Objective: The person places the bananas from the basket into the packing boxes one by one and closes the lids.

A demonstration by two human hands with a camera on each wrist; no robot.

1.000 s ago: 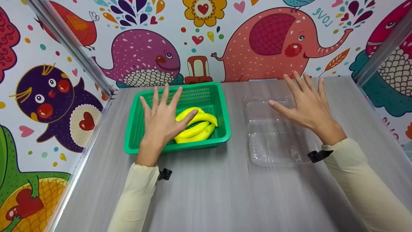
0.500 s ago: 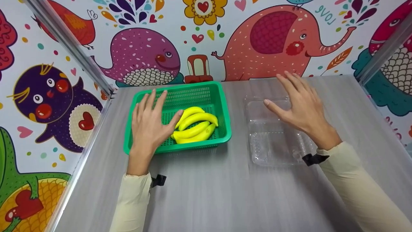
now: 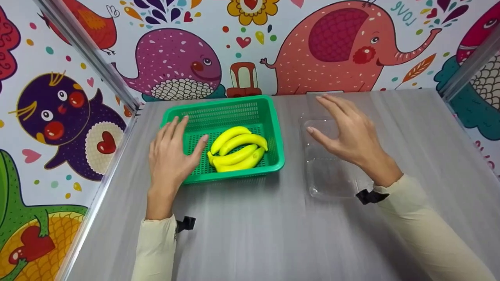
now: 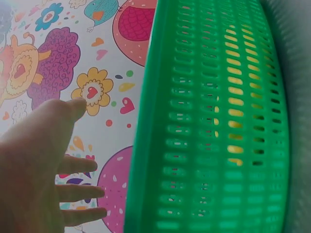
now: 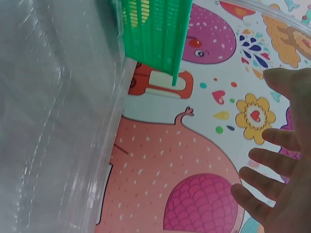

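Several yellow bananas (image 3: 238,150) lie in a green plastic basket (image 3: 276,136) with slotted walls. My left hand (image 3: 168,156) is over the basket's left side, fingers spread and holding nothing; in the left wrist view the same hand (image 4: 39,155) shows beside the basket's rim. To the right, a clear plastic container (image 3: 328,175) sits on the table. Over its right part my right hand (image 3: 351,136) hovers with thumb and fingers apart, covering some of it. The right wrist view has the container's transparent wall (image 5: 58,121) at left and the empty right hand (image 5: 286,160) at right.
The grey table (image 3: 242,230) runs back to a wall (image 3: 242,31) printed with cartoon animals. Metal posts (image 3: 90,58) stand at the corners. A black strap mount (image 3: 185,223) sits on the left wrist, and another mount (image 3: 371,196) on the right.
My left hand has drawn left and toward me, off the bananas, its fingers closer together. My right hand has shifted left over the clear container. Basket and bananas stay put.
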